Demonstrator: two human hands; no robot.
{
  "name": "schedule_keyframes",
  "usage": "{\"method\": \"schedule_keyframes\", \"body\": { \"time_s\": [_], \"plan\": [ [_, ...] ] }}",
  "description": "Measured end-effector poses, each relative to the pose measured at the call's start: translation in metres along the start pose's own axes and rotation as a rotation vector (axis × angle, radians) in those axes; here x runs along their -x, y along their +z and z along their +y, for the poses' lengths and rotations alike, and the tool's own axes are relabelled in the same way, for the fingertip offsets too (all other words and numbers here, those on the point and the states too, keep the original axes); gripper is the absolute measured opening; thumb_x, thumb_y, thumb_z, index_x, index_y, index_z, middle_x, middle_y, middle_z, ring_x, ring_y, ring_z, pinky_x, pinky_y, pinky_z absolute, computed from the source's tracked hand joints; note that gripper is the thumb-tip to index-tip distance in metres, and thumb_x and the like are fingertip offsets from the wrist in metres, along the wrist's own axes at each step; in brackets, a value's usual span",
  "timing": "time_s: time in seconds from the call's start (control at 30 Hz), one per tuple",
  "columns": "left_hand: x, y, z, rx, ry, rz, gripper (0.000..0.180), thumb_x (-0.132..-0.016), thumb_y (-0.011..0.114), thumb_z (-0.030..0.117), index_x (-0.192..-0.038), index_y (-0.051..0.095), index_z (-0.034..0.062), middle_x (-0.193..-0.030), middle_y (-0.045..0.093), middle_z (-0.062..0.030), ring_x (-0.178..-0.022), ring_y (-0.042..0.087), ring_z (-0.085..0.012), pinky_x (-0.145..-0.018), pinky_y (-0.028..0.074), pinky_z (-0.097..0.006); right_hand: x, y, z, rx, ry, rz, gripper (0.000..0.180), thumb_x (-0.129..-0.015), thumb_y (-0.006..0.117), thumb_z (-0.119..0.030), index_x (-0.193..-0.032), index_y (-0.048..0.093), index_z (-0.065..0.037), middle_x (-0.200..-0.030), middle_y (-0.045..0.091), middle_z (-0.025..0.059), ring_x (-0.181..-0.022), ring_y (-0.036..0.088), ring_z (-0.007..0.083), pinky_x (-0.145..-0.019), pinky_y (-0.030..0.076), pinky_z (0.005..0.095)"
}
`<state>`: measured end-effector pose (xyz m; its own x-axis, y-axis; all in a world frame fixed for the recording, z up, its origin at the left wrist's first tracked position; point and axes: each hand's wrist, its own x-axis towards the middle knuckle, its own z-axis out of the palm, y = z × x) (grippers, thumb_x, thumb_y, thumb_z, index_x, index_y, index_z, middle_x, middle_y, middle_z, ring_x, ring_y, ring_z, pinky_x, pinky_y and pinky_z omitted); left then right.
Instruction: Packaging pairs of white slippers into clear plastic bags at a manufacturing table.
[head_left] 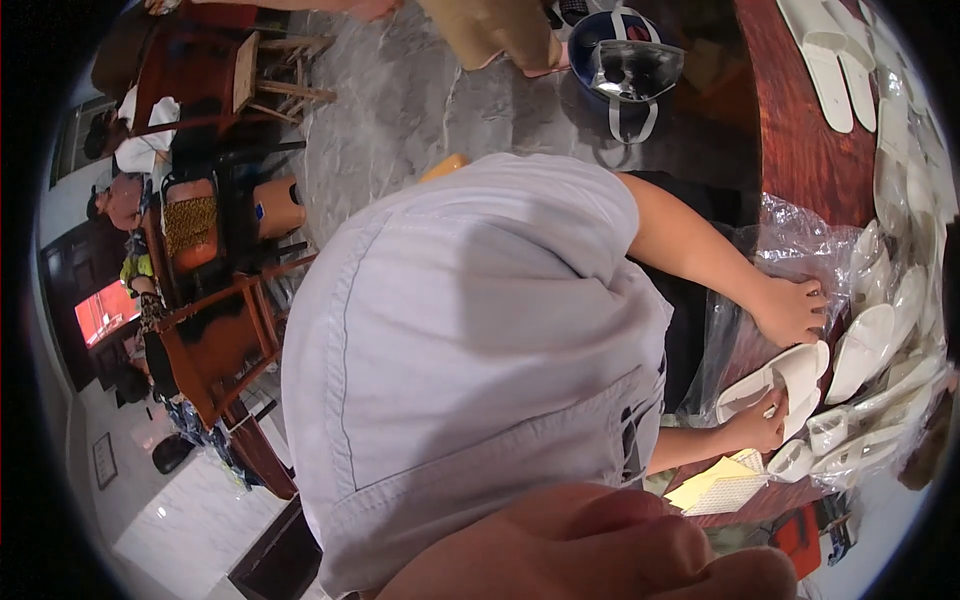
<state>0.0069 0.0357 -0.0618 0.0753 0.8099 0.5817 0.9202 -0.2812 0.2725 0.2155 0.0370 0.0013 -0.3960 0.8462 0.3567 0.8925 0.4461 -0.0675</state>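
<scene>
Sandal (735, 396), white, is over the worktop (815, 185), near its front edge, with right hand (762, 428) clamped on its side by the strap. Left hand (795, 312) is just beside the sandal's other end, fingers bent and slightly apart; whether it touches, I cannot tell. Around it lies clear plastic (800, 240). Beyond are more white sandals (862, 352); near the right hand, yellow papers (722, 484).

Moderate light — soft shadow across shirt (470, 320) — edges bent, black.
</scene>
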Motion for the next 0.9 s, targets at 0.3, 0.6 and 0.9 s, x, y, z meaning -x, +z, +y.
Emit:
{"method": "schedule_keyframes", "body": {
  "time_s": [0.3, 0.6, 0.9],
  "plan": [
    [0.000, 0.002, -0.001, -0.005, 0.003, -0.014, 0.034, -0.088, 0.050, 0.026, -0.113, 0.063, 0.0068, -0.121, 0.056, -0.0191, -0.121, 0.047, -0.0418, -0.099, 0.031, -0.060, -0.017, 0.032, 0.031, -0.044, 0.018, -0.069, 0.047, -0.084, 0.062, -0.050, -0.108, 0.073, -0.011, -0.099, 0.063, 0.0318, -0.094, 0.059, 0.0457, -0.086, 0.045, 0.0552],
    [0.001, 0.001, 0.001, -0.016, -0.009, 0.000, 0.034, -0.089, 0.048, 0.026, -0.114, 0.061, 0.0072, -0.119, 0.056, -0.0188, -0.120, 0.047, -0.0411, -0.099, 0.032, -0.060, -0.028, 0.043, 0.004, -0.062, 0.104, -0.030, 0.048, -0.082, 0.063, -0.042, -0.109, 0.070, -0.003, -0.095, 0.064, 0.0301, -0.091, 0.060, 0.0459, -0.087, 0.045, 0.0535],
    [-0.016, -0.015, 0.017, -0.235, 0.185, 0.078, 0.025, -0.087, 0.055, 0.025, -0.098, 0.070, 0.0089, -0.097, 0.067, -0.0120, -0.100, 0.061, -0.0355, -0.082, 0.043, -0.052, -0.024, 0.061, 0.020, -0.035, 0.126, 0.025, 0.045, -0.080, 0.063, -0.038, -0.106, 0.071, -0.002, -0.090, 0.065, 0.0288, -0.089, 0.060, 0.0454, -0.086, 0.045, 0.0541]
  ]
}}
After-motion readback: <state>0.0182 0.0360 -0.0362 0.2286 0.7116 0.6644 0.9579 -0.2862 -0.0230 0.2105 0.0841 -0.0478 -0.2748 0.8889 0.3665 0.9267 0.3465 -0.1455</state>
